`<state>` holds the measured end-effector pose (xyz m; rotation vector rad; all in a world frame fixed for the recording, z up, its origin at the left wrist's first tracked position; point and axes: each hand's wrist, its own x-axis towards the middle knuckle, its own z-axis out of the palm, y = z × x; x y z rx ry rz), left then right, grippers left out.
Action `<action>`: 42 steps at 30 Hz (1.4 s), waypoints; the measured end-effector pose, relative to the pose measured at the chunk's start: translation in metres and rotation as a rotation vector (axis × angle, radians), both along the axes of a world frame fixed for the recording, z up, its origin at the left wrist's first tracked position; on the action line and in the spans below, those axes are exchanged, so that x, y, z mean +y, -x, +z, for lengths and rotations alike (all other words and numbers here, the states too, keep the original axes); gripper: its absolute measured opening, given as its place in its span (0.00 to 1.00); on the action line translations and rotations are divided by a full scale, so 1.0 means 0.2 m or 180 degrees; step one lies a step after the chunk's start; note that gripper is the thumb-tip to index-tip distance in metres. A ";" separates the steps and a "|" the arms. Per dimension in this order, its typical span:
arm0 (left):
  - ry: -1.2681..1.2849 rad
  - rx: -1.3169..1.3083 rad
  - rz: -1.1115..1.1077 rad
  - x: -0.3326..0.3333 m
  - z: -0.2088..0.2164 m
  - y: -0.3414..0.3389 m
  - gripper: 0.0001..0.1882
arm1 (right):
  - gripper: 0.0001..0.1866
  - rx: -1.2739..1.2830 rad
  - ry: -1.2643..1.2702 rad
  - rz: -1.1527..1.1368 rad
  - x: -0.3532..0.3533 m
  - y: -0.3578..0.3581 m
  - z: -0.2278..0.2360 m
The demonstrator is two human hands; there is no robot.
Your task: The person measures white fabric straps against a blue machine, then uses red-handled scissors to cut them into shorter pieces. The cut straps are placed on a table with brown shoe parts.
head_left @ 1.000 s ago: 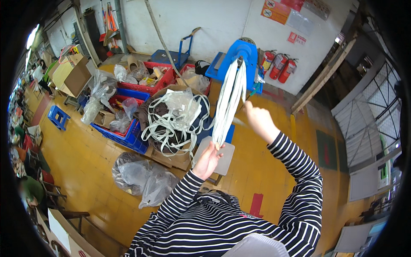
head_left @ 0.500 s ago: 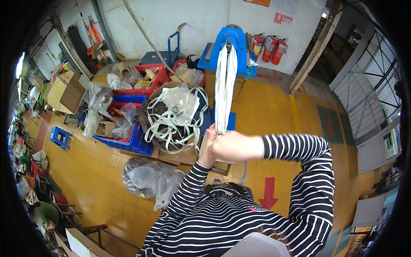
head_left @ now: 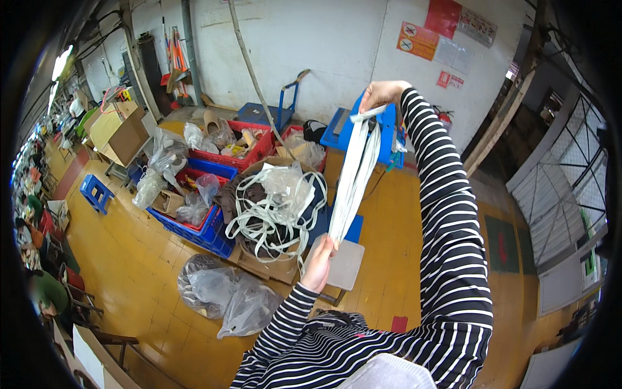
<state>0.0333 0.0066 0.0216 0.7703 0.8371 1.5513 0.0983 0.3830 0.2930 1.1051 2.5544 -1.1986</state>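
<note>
A long bundle of white strap (head_left: 352,185) stretches between my two hands. My left hand (head_left: 317,264) is closed round its near end, just above a pale stool top. Reaching far forward, my right hand (head_left: 383,95) grips the far end, where the strap bends over in a loop. Behind that end stands a blue machine (head_left: 387,139), partly covered by my right hand and the bundle. Whether the bundle still touches the machine, I cannot tell.
Left of the bundle, loose white straps (head_left: 259,220) lie tangled over a cardboard box. Blue crates (head_left: 214,240) and a red crate (head_left: 262,152) hold plastic bags and parts. Clear plastic bags (head_left: 249,308) rest on the floor. A stool (head_left: 346,262) stands close by my left hand.
My right hand has moved from beside my left hand up to the bundle's far end at the machine. The left hand keeps its hold. The view has tilted up.
</note>
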 end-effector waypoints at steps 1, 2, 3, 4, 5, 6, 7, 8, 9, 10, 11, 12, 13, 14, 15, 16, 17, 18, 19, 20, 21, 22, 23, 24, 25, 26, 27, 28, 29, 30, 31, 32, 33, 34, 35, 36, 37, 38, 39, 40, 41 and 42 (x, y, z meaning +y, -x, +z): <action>0.0084 -0.0115 -0.0011 0.00 0.01 0.00 0.17 | 0.12 0.0105 -0.0126 0.0008 0.06 0.00 -0.05; 0.0155 -0.0203 -0.0015 0.00 0.01 0.00 0.17 | 0.13 -0.0051 -0.0391 -0.0060 0.12 0.01 -0.08; 0.0235 -0.0224 0.0022 0.00 0.02 0.00 0.18 | 0.13 -0.0232 -0.0692 -0.0201 0.17 0.01 -0.10; 0.0283 -0.0260 0.0006 -0.01 0.02 0.00 0.18 | 0.15 -0.0315 -0.0951 -0.0262 0.21 -0.01 -0.13; 0.0242 -0.0230 -0.0032 -0.01 0.02 0.00 0.18 | 0.17 -0.0187 -0.1202 -0.0487 0.23 -0.03 -0.18; 0.0212 -0.0193 -0.0074 -0.01 0.02 0.01 0.18 | 0.18 0.0010 -0.1153 -0.0451 0.24 -0.07 -0.20; 0.0352 -0.0068 -0.0054 -0.01 0.02 0.02 0.19 | 0.19 0.0108 -0.1133 -0.0527 0.25 -0.11 -0.22; 0.0367 -0.0078 -0.0039 -0.01 0.02 0.02 0.19 | 0.18 0.0181 -0.1181 -0.0492 0.24 -0.15 -0.23; 0.0289 -0.0238 -0.0084 -0.01 0.02 0.02 0.18 | 0.14 0.0303 -0.1294 -0.0624 0.22 -0.18 -0.26; 0.0384 -0.0305 -0.0043 -0.01 0.01 0.01 0.17 | 0.13 0.0631 -0.1388 -0.0584 0.18 -0.23 -0.29; 0.0344 -0.0328 -0.0040 -0.01 0.01 0.01 0.17 | 0.13 0.0951 -0.1496 -0.0542 0.14 -0.28 -0.32; 0.0361 -0.0380 -0.0067 -0.01 0.00 0.01 0.16 | 0.14 0.0941 -0.1670 -0.0785 0.08 -0.32 -0.37; 0.0386 -0.0434 -0.0086 -0.01 0.00 0.00 0.17 | 0.13 0.0978 -0.1961 -0.0897 0.00 -0.36 -0.42; 0.0316 -0.0435 -0.0143 -0.01 0.00 0.00 0.17 | 0.14 0.1160 -0.2188 -0.1000 -0.08 -0.38 -0.48; 0.0355 -0.0377 -0.0159 -0.01 0.00 0.00 0.18 | 0.15 0.1355 -0.2554 -0.0963 -0.17 -0.40 -0.54; 0.0333 -0.0349 -0.0148 -0.01 0.01 -0.01 0.19 | 0.15 0.1308 -0.2817 -0.1021 -0.25 -0.41 -0.59; 0.0249 -0.0454 -0.0161 0.00 0.01 -0.02 0.18 | 0.15 0.1189 -0.3008 -0.1197 -0.34 -0.41 -0.62; 0.0299 -0.0496 -0.0130 -0.01 0.02 -0.04 0.18 | 0.15 0.0980 -0.3107 -0.1304 -0.42 -0.39 -0.65; 0.0331 -0.0489 -0.0095 -0.01 0.03 -0.05 0.18 | 0.14 0.0764 -0.3162 -0.1447 -0.49 -0.36 -0.68; 0.0316 -0.0516 -0.0028 -0.02 0.04 -0.07 0.19 | 0.15 0.0612 -0.3196 -0.1508 -0.56 -0.33 -0.69; 0.0336 -0.0300 0.0005 -0.02 0.05 -0.09 0.18 | 0.20 0.0823 -0.2915 -0.1645 -0.62 -0.30 -0.69; 0.0254 -0.0068 0.0032 -0.02 0.06 -0.11 0.19 | 0.24 0.0864 -0.2672 -0.1799 -0.66 -0.26 -0.68; 0.0171 0.0169 0.0062 -0.02 0.08 -0.13 0.19 | 0.30 0.0867 -0.2335 -0.2002 -0.69 -0.22 -0.66; 0.0219 0.0529 0.0093 -0.02 0.09 -0.15 0.20 | 0.32 0.0740 -0.2293 -0.2078 -0.72 -0.19 -0.65; 0.0072 0.0846 0.0143 -0.01 0.11 -0.18 0.21 | 0.35 0.0636 -0.2228 -0.2149 -0.74 -0.17 -0.62; -0.0044 0.0970 0.0182 -0.01 0.12 -0.20 0.21 | 0.38 0.0583 -0.2198 -0.2198 -0.76 -0.14 -0.61; -0.0153 0.1151 0.0206 0.00 0.14 -0.23 0.21 | 0.39 0.0351 -0.2306 -0.2216 -0.77 -0.12 -0.60; -0.0326 0.1185 0.0279 0.00 0.15 -0.25 0.21 | 0.40 0.0169 -0.2447 -0.2210 -0.77 -0.10 -0.59; -0.0412 0.1338 0.0338 0.01 0.16 -0.26 0.21 | 0.41 -0.0066 -0.2532 -0.2212 -0.77 -0.08 -0.59; -0.0359 0.1623 0.0329 0.01 0.17 -0.26 0.21 | 0.33 0.0022 -0.2303 -0.2253 -0.76 -0.07 -0.58; -0.0333 0.1904 0.0356 0.02 0.17 -0.25 0.21 | 0.30 0.0041 -0.2361 -0.2271 -0.75 -0.06 -0.58; -0.0396 0.2105 0.0364 0.03 0.17 -0.25 0.21 | 0.27 0.0053 -0.2421 -0.2281 -0.74 -0.06 -0.59; -0.0428 0.2295 0.0400 0.03 0.17 -0.24 0.20 | 0.24 0.0023 -0.2413 -0.2326 -0.73 -0.06 -0.60; -0.0507 0.2487 0.0420 0.04 0.16 -0.23 0.20 | 0.17 0.0164 -0.2515 -0.2281 -0.72 -0.07 -0.62; -0.0465 0.2433 0.0379 0.04 0.15 -0.22 0.19 | 0.16 0.0184 -0.2639 -0.2191 -0.71 -0.08 -0.63; -0.0484 0.2387 0.0325 0.05 0.14 -0.20 0.18 | 0.15 0.0149 -0.2710 -0.2129 -0.69 -0.10 -0.64; -0.0387 0.2299 0.0264 0.04 0.13 -0.18 0.18 | 0.14 0.0142 -0.2810 -0.2064 -0.67 -0.12 -0.65; -0.0495 0.2197 0.0425 0.03 0.12 -0.18 0.18 | 0.14 0.0102 -0.2877 -0.2030 -0.65 -0.14 -0.65; -0.0490 0.2050 0.0582 0.01 0.11 -0.18 0.20 | 0.14 -0.0077 -0.2882 -0.1935 -0.63 -0.16 -0.62; -0.0530 0.1870 0.0693 -0.01 0.10 -0.18 0.24 | 0.12 0.0042 -0.3340 -0.2064 -0.60 -0.17 -0.60; -0.0377 0.1858 0.0606 -0.03 0.10 -0.17 0.27 | 0.10 0.0115 -0.3731 -0.2207 -0.58 -0.19 -0.56; -0.0266 0.1811 0.0474 -0.05 0.10 -0.14 0.30 | 0.11 0.0402 -0.4040 -0.2205 -0.56 -0.21 -0.50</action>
